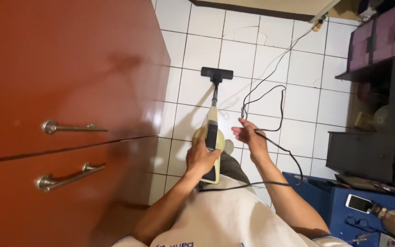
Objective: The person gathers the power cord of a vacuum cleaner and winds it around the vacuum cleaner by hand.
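My left hand (200, 158) grips the handle of a pale yellow stick vacuum (211, 132). Its tube runs away from me to a black floor head (216, 73) resting on the white tiled floor (298, 68). My right hand (249, 135) is a little to the right of the vacuum body, fingers loosely curled around the black power cord (280, 107). The cord loops over the tiles and trails towards the far wall.
A tall red-brown cabinet (60, 91) with two metal bar handles (72, 128) fills the left side. At right stand dark shelves (380, 68), a dark low unit (360, 151) and a blue box (344, 206) with a phone (359, 203) on it.
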